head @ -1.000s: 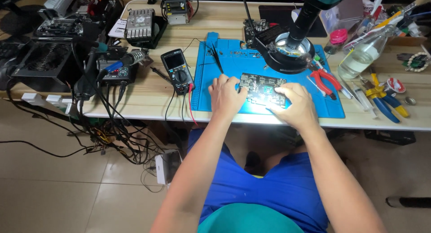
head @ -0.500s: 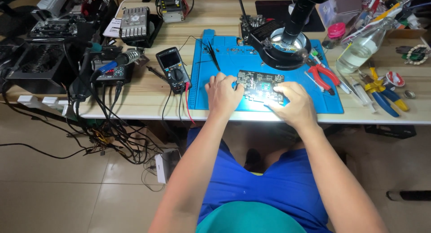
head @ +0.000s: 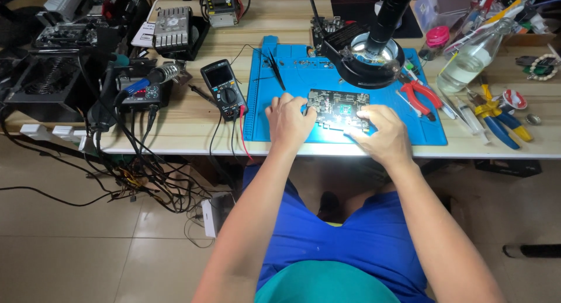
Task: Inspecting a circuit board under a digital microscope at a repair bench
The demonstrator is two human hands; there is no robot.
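Hands barely shifted, left hand (head: 289, 123) & right hand (head: 383, 136) grip circuit board (head: 339, 109) btwn them, on blue mat (head: 263, 104)

Dark green circuit board (head: 339, 108); blue mat (head: 292, 81); red-handled pliers (head: 422, 94).

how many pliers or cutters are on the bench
2 that I can tell: red-handled pliers on the blue mat right of the circuit board, and blue-and-yellow-handled pliers on the wood further right. Clutter may hide more.
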